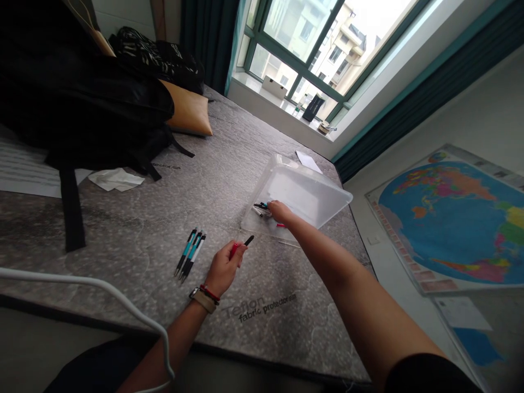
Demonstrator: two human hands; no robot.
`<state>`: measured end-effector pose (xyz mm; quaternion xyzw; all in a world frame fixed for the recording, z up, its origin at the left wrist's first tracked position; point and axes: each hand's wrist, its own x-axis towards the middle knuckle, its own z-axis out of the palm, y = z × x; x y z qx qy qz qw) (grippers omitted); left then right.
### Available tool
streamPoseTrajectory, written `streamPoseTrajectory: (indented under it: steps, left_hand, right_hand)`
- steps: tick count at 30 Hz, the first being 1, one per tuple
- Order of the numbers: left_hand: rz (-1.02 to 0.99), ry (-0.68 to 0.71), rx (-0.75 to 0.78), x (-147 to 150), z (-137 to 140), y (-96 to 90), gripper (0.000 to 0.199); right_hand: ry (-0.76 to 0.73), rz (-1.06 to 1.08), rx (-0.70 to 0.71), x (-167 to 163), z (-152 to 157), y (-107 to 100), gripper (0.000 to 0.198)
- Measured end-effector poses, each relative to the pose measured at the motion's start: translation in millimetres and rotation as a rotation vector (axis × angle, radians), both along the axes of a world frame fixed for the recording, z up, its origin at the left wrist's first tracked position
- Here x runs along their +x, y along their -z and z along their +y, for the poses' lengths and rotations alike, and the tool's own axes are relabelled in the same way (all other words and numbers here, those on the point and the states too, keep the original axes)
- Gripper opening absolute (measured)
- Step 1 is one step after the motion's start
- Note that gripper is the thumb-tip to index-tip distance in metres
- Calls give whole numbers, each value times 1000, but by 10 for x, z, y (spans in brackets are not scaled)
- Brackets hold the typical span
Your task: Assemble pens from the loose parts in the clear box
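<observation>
My left hand (pixel 224 266) is closed around a slim red and black pen-like object (pixel 249 240), its black end pointing away to the right. Left of it, several blue, white and black click pens (pixel 190 254) lie side by side on the grey table cover. My right hand (pixel 280 210) reaches into a clear plastic bin (pixel 319 192) tipped on its side, with its opening toward me. The fingers pinch a blue and black pen (pixel 262 206). Other thin items lie beneath that hand, including a small red piece (pixel 280 225); the hand and forearm partly hide them.
A black backpack (pixel 94 103) with loose straps covers the table's left, near a tan pouch (pixel 188 109) and crumpled tissue (pixel 116 179). A white cable (pixel 102 286) crosses the lower left. White paper (pixel 308 161) lies behind the bin. A world map (pixel 446 213) hangs at right.
</observation>
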<state>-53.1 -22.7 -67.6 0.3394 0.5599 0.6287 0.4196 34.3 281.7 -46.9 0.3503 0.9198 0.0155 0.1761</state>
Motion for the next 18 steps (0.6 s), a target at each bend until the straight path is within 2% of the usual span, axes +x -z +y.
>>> streamPoseTrajectory:
  steps: [6, 13, 18]
  left_hand:
    - [14, 21, 10, 11, 7, 10, 35]
    - [26, 23, 20, 15, 11, 9, 33]
    - [18, 31, 4, 13, 7, 14, 34]
  right_hand:
    - [25, 16, -36, -52, 8, -29, 15]
    - [77, 30, -60, -76, -19, 0, 16]
    - [54, 50, -85, -113, -135, -112, 10]
